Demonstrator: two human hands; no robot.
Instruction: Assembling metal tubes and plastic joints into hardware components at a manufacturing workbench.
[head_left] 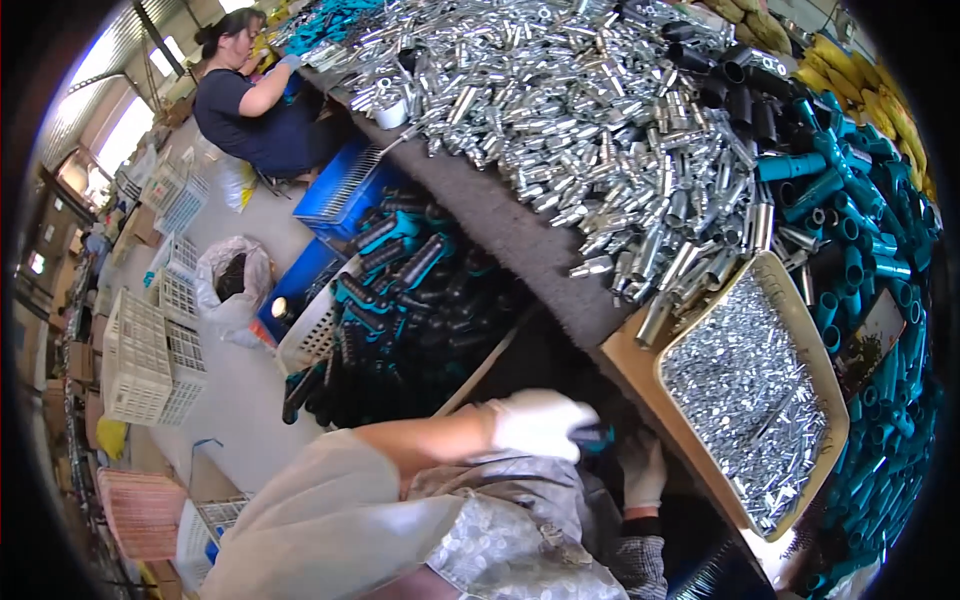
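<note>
Head view, left to right. Far left, white lattice crates (150,360) stand on a pale floor (250,400), with a pink basket (140,510) nearer and a white bag (232,285) of dark contents beside them. At far upper left another person (250,95) in a dark top sits at the bench end, a gloved hand among the parts. Blue crates (340,190) and a white crate (320,325) below the bench edge hold black and teal handles (400,270).

Near centre, the left hand (538,422), in a white glove, comes in from the left on a bare forearm; its fingers are curled tight around the left end of a small teal part (598,438). The part lies low at the near bench edge, between the two hands; its long axis appears to run roughly left to right, though only a short piece shows and its pointing end cannot be told. The right hand (643,468), also gloved in white, sits just right of it, fingers together and pointing up toward the part; whether they grip it cannot be told.

The bench (500,225) has a grey felt-like top heaped with bright metal tubes (600,120). Right of centre a beige tray (815,350) holds small metal pieces. Far right, teal tubes (870,270) pile up beside black tubes (735,85).
</note>
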